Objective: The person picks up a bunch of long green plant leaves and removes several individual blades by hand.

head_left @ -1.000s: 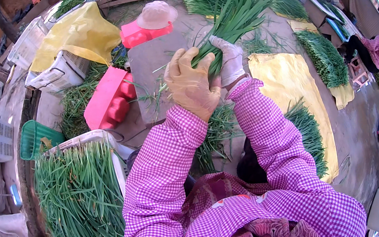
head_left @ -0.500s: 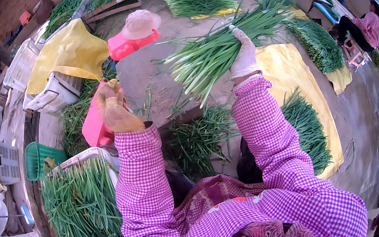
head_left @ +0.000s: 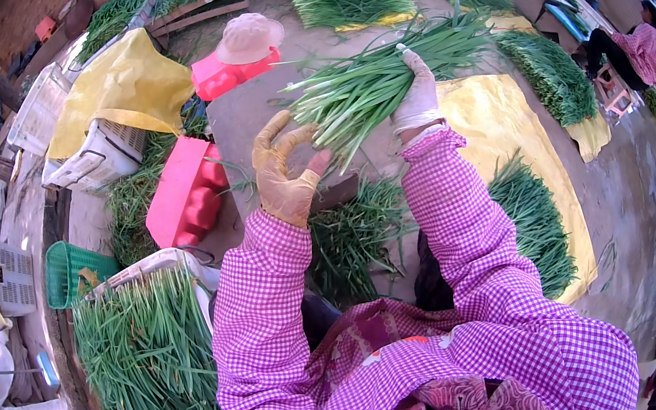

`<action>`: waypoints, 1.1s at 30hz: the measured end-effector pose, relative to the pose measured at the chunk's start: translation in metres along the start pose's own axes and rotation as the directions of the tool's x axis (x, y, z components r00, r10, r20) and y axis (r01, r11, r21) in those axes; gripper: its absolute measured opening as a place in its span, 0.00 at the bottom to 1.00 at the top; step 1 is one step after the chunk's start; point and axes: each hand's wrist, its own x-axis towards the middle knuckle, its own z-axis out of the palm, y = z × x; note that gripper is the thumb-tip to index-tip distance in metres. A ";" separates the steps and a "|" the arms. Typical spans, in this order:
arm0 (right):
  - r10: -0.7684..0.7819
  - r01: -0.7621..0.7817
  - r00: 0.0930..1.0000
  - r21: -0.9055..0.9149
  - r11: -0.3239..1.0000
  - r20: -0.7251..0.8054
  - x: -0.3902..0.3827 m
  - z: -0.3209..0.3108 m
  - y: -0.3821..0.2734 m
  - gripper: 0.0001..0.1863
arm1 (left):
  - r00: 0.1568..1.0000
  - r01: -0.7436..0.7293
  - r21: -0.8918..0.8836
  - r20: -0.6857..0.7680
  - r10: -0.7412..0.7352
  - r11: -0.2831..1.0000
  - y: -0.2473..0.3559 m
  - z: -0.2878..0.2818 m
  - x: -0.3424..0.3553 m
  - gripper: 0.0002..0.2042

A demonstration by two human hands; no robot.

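A thick bunch of garlic chives (head_left: 358,95) lies across my right hand (head_left: 416,96), which wears a pale glove and grips it with the thumb on top. The white stem ends point left toward me, and the green leaves fan out to the far right. Beside the stem ends is my left hand (head_left: 281,169) in a tan glove. Its fingers are curved and apart, with nothing held; whether the thumb touches the stems I cannot tell. Under the bunch is a grey board (head_left: 246,119) with scattered leaf bits. Loose chives (head_left: 356,243) lie in front of my lap.
On my left are a crate heaped with chives (head_left: 147,362), a pink plastic object (head_left: 184,189), a green basket (head_left: 72,271) and a white crate (head_left: 94,160) under yellow cloth. At right, chives (head_left: 533,224) rest on a yellow sheet (head_left: 494,114). A person (head_left: 637,53) sits far right.
My left hand has moved right, from beside the pink object to the stem ends, and its fingers have spread. The right hand still holds the chives in nearly the same place.
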 end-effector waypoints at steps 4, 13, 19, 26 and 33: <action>0.026 -0.025 0.999 0.039 0.999 -0.026 -0.001 -0.002 0.014 0.11 | 0.988 0.086 0.124 -0.136 -0.069 0.989 0.012 0.012 -0.001 0.22; 0.090 -0.089 0.996 0.055 0.994 -0.009 -0.016 0.010 0.038 0.10 | 0.895 0.150 0.036 -0.430 -0.120 0.988 0.004 0.031 0.004 0.16; 0.062 -0.063 0.998 0.061 0.996 0.010 -0.009 0.004 0.030 0.10 | 0.858 0.153 -0.314 -0.428 -0.284 0.937 -0.007 0.013 0.005 0.08; 0.010 -0.013 0.999 0.058 0.998 0.042 -0.002 0.002 -0.008 0.12 | 0.668 0.054 -0.622 -0.559 -0.491 0.781 0.028 -0.028 0.023 0.05; -0.081 0.081 0.994 0.003 0.997 0.080 -0.013 0.007 -0.002 0.10 | 0.905 -0.297 0.444 -0.152 0.398 0.845 0.059 -0.003 0.022 0.18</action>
